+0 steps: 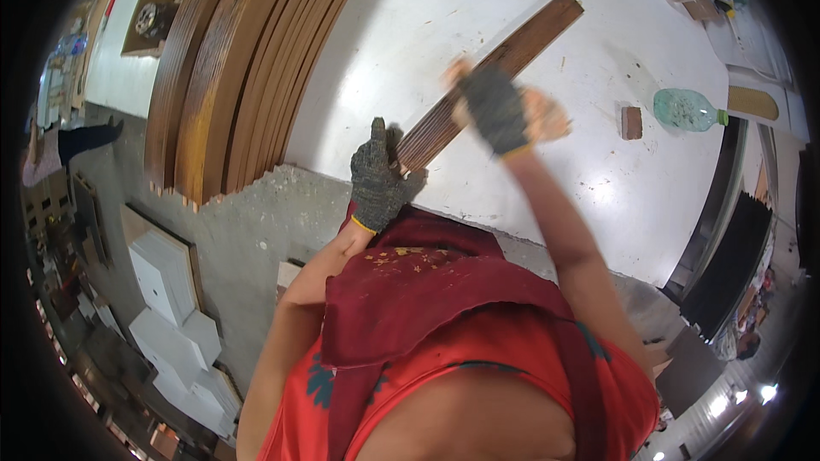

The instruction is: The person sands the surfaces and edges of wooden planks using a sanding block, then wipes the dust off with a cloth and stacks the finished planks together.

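A narrow brown wooden board [538,32] lies slantwise on the white tabletop, its grain showing as dark grooves. At its near end my left hand [381,175], in a dark grey knit glove with a yellow cuff, grips the board, with a finger stretched forward beside it. My right hand [502,111] is over the middle of the board in a dark glove that leaves the fingers bare. Motion smears its fingers, and whether it holds anything is not visible. A small brown block [631,123] rests on the table to the right.
Long brown boards [248,68] are stacked along the left of the white table [410,26]. A greenish clear plastic bottle [686,110] lies on its side near the right edge. White panels [162,277] stand on the floor at left. Another person [51,149] is at far left.
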Motion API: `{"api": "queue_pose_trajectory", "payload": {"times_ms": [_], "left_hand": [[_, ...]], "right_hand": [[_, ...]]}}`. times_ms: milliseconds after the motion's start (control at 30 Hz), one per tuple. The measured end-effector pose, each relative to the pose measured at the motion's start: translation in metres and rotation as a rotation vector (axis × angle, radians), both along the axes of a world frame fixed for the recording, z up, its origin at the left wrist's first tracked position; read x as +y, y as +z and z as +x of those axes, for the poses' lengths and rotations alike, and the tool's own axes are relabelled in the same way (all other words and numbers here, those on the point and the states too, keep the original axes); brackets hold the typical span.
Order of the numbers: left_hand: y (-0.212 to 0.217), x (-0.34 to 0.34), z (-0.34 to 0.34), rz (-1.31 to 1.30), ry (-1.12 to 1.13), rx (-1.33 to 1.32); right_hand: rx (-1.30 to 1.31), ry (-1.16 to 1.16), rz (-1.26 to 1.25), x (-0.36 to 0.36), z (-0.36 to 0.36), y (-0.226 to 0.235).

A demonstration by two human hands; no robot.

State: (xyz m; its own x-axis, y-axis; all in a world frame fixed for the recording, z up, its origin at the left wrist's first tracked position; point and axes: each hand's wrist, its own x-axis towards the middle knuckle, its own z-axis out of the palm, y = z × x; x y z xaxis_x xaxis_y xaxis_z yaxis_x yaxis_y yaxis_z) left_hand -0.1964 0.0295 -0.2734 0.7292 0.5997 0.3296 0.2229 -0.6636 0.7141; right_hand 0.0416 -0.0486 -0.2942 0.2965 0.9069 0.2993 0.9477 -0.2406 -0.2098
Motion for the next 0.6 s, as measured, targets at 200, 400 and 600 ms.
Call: {"api": "queue_pose_trajectory", "payload": {"times_ms": [200,400,600], "left_hand": [[0.001,0.004,-0.004,0.030,0.004,0.134],[-0.001,0.006,0.003,0.129,-0.022,0.051],[0.000,0.002,-0.006,-0.008,-0.023,0.035]], "right_hand": [[0.977,0.142,-0.054,-0.003,-0.069,0.057],[0.414,-0.312,-0.166,-0.001,0.056,0.040],[0.197,0.203,-0.254,-0.006,-0.103,0.047]]}}
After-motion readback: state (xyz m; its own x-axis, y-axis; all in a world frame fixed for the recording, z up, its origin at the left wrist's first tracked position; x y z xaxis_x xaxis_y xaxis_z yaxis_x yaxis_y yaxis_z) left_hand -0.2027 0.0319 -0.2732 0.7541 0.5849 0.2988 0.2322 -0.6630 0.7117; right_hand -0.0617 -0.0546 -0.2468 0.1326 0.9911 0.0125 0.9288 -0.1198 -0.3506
